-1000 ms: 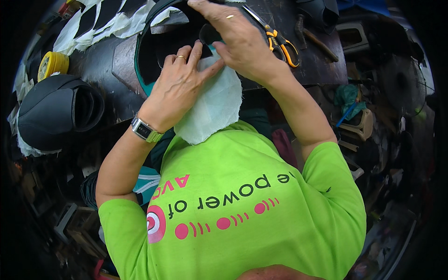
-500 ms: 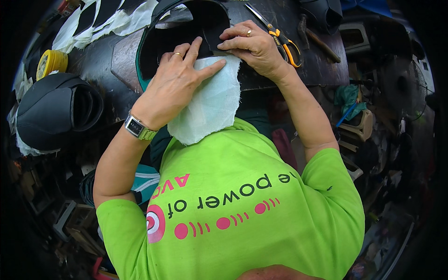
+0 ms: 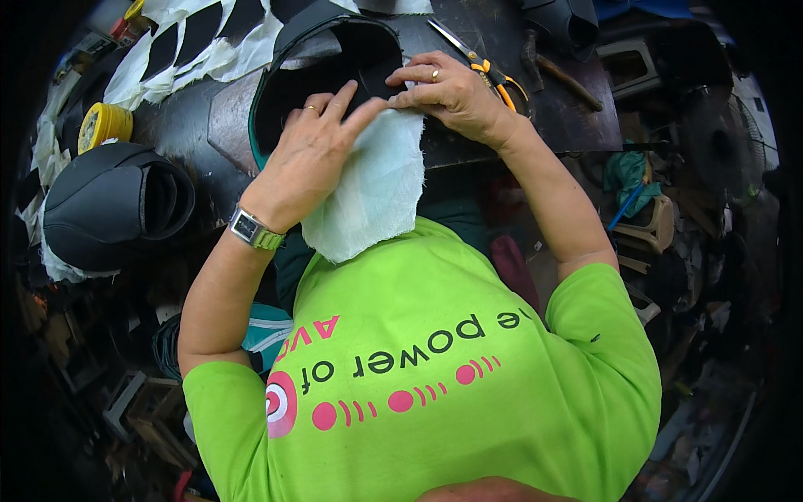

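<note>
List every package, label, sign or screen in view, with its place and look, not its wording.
Printed shirt: worn by the person, lower middle; bright green, dark and pink print with a pink target mark.
Wristwatch: on the left wrist; small square face, greenish metal band.
Small printed packs: far top left of the bench; red and yellow, too small to tell more.
No signs or screens show.

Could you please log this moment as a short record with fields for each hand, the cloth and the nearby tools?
left hand: flat on the white cloth, fingers spread
right hand: pinching the cloth's top edge
white cloth: lies over the rim of a dark curved piece, lower part hanging toward the person
tools: orange-handled scissors, hammer
left side: yellow tape roll
surface: dark workbench
</note>
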Action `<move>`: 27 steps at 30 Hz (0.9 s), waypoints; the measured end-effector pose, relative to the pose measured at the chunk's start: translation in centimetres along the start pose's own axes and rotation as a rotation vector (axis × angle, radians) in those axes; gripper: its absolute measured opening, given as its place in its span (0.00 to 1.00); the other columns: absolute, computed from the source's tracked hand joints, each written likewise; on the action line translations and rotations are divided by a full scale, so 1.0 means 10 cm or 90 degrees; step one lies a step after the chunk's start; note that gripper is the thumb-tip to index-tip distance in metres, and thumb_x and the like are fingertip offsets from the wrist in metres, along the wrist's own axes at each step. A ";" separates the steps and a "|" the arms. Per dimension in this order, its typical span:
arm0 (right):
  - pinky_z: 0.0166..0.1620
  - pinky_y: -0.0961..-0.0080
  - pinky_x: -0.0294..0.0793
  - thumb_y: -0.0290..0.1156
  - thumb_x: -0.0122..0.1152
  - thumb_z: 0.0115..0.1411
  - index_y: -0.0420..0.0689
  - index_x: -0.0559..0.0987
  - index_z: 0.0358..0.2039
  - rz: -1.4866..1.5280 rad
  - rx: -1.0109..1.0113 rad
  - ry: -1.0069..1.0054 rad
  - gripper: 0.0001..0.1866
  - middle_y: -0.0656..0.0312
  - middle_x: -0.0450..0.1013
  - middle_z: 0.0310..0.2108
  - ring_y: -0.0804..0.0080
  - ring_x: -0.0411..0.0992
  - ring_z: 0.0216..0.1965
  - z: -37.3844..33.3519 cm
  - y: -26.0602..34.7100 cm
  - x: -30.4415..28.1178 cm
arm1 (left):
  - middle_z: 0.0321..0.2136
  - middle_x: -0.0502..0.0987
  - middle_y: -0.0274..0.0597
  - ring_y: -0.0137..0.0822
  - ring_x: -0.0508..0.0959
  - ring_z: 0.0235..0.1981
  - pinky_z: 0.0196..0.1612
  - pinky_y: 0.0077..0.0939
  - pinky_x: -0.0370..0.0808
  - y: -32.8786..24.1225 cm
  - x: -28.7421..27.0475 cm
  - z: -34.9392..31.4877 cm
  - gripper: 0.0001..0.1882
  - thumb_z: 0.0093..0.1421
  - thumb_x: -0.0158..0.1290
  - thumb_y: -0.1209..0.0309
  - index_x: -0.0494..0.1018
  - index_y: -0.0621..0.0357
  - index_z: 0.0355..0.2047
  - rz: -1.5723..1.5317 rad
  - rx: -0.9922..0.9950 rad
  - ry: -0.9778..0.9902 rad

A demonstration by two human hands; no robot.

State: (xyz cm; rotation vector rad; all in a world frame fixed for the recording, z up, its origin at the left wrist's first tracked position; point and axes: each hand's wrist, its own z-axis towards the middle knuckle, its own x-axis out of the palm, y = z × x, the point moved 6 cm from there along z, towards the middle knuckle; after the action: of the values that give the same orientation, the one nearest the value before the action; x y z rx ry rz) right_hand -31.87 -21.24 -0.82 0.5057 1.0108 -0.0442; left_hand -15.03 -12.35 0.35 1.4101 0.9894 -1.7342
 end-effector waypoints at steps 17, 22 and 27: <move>0.65 0.55 0.67 0.21 0.62 0.59 0.59 0.79 0.59 -0.162 0.002 0.080 0.28 0.68 0.76 0.59 0.60 0.72 0.58 -0.27 0.25 -0.14 | 0.68 0.62 0.50 0.53 0.70 0.60 0.63 0.39 0.73 0.02 -0.02 0.04 0.39 0.57 0.49 0.86 0.67 0.40 0.69 0.009 -0.001 0.063; 0.43 0.73 0.79 0.29 0.67 0.60 0.48 0.72 0.64 0.172 0.330 -0.273 0.31 0.51 0.80 0.41 0.66 0.80 0.37 -0.21 0.32 -0.23 | 0.67 0.65 0.49 0.50 0.70 0.62 0.66 0.41 0.69 -0.09 -0.15 -0.05 0.37 0.57 0.50 0.87 0.71 0.42 0.66 -0.049 0.014 0.018; 0.42 0.62 0.77 0.25 0.62 0.55 0.53 0.56 0.74 0.084 0.400 -0.069 0.46 0.46 0.77 0.39 0.57 0.78 0.35 -0.02 0.48 0.01 | 0.51 0.80 0.40 0.38 0.76 0.55 0.61 0.40 0.67 0.02 -0.69 -0.12 0.25 0.53 0.58 0.81 0.79 0.52 0.53 -0.026 0.114 -0.116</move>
State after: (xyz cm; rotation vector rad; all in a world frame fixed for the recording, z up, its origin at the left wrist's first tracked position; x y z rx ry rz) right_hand -30.72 -16.93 0.87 1.1300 0.8448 -0.2751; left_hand -13.03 -11.08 6.92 1.3186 0.7866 -1.9838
